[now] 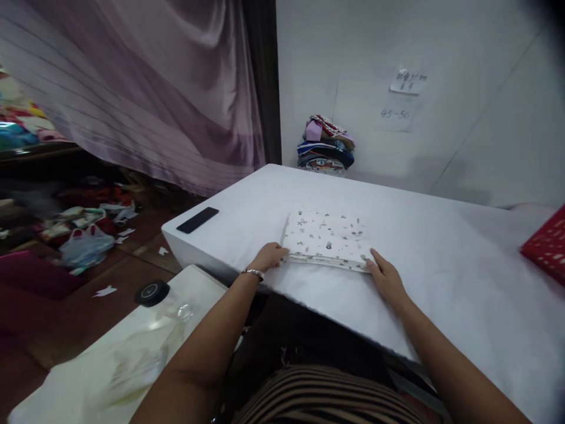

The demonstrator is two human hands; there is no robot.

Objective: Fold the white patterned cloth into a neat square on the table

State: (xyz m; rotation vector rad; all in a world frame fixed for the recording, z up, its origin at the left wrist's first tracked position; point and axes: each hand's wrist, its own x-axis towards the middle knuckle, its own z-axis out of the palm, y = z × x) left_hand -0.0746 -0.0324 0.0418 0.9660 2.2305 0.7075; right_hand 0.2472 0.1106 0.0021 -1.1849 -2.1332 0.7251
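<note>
A folded white cloth with small printed motifs (327, 237) lies flat on the white table (441, 282). My left hand (269, 257), with a metal bracelet at the wrist, grips the cloth's near left corner. My right hand (385, 277) rests with its fingers on the near right corner of the same cloth. Both forearms reach in from the bottom of the view.
A black phone (197, 219) lies near the table's left corner. A stack of folded clothes (326, 145) sits at the far edge by the wall. A red patterned item (547, 244) is at the right. A lower white surface with a black round object (152, 292) stands at the left.
</note>
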